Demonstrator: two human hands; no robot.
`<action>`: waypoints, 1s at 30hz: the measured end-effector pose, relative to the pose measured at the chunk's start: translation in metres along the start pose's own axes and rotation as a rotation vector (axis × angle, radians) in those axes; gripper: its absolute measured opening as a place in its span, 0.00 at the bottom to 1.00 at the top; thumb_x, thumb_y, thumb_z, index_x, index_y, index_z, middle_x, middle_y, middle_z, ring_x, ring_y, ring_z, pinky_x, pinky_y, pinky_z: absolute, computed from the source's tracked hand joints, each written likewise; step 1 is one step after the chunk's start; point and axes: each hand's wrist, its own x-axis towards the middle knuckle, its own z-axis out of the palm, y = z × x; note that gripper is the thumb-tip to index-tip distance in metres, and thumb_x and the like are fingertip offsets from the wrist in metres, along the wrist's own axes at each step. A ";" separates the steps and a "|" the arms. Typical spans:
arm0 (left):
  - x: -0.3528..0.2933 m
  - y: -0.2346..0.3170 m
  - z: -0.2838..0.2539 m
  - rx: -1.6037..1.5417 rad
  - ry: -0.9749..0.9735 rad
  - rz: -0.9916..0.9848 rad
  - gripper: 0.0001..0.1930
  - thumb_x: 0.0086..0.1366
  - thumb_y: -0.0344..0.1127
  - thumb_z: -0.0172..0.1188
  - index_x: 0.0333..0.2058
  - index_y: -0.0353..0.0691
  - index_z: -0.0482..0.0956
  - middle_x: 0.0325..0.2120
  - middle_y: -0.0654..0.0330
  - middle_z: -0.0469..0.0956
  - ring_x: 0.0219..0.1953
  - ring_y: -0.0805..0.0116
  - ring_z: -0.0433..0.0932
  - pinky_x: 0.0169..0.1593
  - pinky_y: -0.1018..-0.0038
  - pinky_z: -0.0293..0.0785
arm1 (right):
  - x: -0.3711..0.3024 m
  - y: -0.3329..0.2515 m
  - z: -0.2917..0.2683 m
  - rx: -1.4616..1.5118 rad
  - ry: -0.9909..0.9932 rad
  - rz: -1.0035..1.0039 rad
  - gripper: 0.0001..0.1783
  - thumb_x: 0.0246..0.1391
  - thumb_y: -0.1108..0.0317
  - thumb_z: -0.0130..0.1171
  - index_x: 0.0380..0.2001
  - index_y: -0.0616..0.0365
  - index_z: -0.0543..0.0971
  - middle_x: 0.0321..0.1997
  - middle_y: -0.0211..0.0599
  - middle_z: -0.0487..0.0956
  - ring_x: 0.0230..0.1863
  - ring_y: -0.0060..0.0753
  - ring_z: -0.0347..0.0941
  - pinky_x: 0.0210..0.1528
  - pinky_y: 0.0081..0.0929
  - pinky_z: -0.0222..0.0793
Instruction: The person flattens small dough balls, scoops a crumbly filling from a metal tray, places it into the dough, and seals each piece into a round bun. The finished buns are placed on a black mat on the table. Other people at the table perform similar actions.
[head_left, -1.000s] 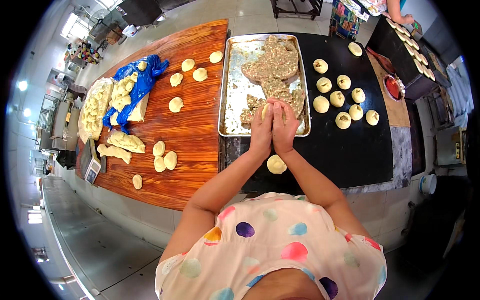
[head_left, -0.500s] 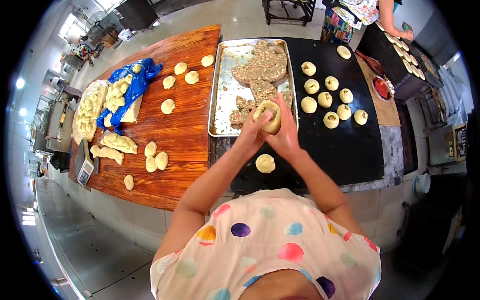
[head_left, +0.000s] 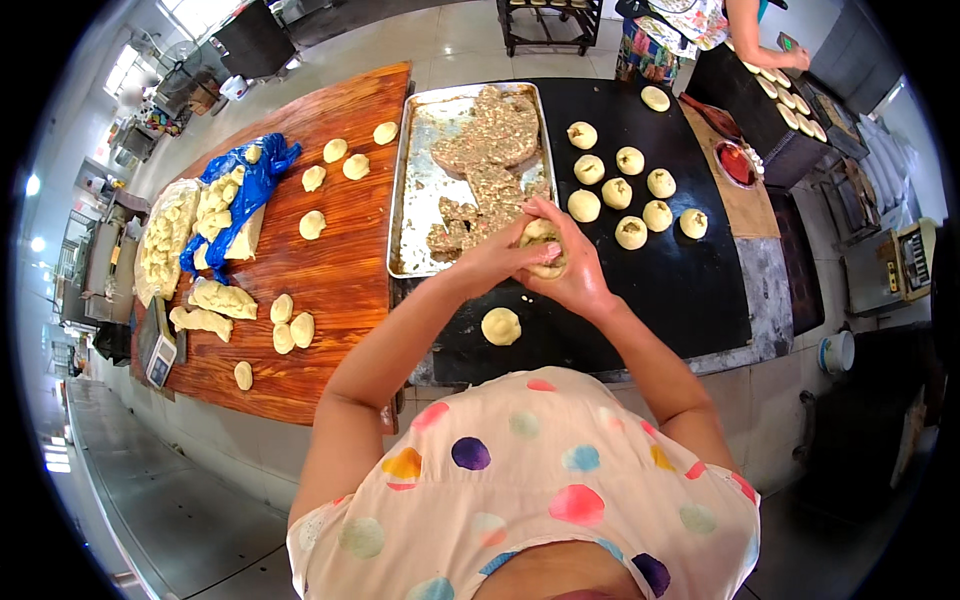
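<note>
Over the black work surface, just right of the tray's near corner, both hands hold a dough bun [head_left: 541, 240] with filling showing through its open top. My right hand [head_left: 580, 268] cups it from the right side, fingers wrapped round. My left hand [head_left: 497, 256] grips it from the left, its thumb laid at the opening. Beside them a metal tray [head_left: 418, 165] carries a large mound of chunky minced filling [head_left: 495, 135]. A plain dough round [head_left: 500, 326] lies close to my body. Several filled buns [head_left: 631, 232] with puckered tops sit to the right.
On the wooden table [head_left: 350, 260] at left are dough rounds [head_left: 312, 225], dough strips [head_left: 222, 298], a blue plastic bag [head_left: 245, 220] over dough, and a scale [head_left: 161, 358]. A red-filled bowl [head_left: 737, 163] stands at right. Far right, another person [head_left: 700, 25] works at pale flat pieces [head_left: 785, 95].
Both hands have shifted slightly right of the tray, and the right fingers wrap further round the bun. Its opening looks narrower. The whole view has also swung a little.
</note>
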 end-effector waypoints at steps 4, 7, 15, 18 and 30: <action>0.020 -0.017 0.009 -0.373 0.073 0.227 0.34 0.67 0.48 0.58 0.65 0.43 0.55 0.54 0.60 0.70 0.56 0.69 0.70 0.56 0.66 0.71 | -0.002 0.012 0.005 -0.196 0.245 -0.197 0.42 0.33 0.70 0.75 0.56 0.60 0.69 0.54 0.44 0.75 0.59 0.50 0.70 0.66 0.44 0.61; 0.024 -0.037 0.018 -0.481 0.078 0.213 0.30 0.69 0.48 0.55 0.64 0.45 0.58 0.54 0.60 0.70 0.56 0.68 0.71 0.57 0.66 0.70 | -0.003 0.000 -0.003 -0.049 0.162 -0.037 0.46 0.34 0.68 0.76 0.60 0.60 0.66 0.55 0.46 0.74 0.59 0.52 0.69 0.65 0.43 0.61; 0.033 -0.024 0.028 -0.523 -0.088 0.282 0.29 0.68 0.43 0.58 0.63 0.39 0.60 0.53 0.61 0.71 0.55 0.70 0.72 0.56 0.68 0.71 | -0.002 0.012 -0.027 -0.189 0.169 -0.257 0.41 0.33 0.68 0.76 0.55 0.60 0.71 0.52 0.41 0.77 0.57 0.52 0.70 0.60 0.41 0.67; 0.026 -0.024 0.036 -0.307 0.024 0.113 0.29 0.65 0.39 0.61 0.60 0.38 0.62 0.54 0.60 0.69 0.56 0.69 0.71 0.55 0.70 0.72 | -0.008 0.006 -0.034 -0.090 0.074 -0.091 0.41 0.33 0.69 0.75 0.55 0.60 0.70 0.54 0.41 0.76 0.58 0.50 0.70 0.61 0.40 0.66; 0.035 -0.018 0.041 0.607 0.222 0.262 0.33 0.73 0.60 0.35 0.58 0.35 0.65 0.51 0.53 0.73 0.55 0.60 0.72 0.55 0.66 0.69 | -0.014 0.015 -0.022 0.478 0.334 0.163 0.14 0.59 0.70 0.58 0.45 0.66 0.80 0.44 0.41 0.82 0.46 0.25 0.76 0.53 0.26 0.70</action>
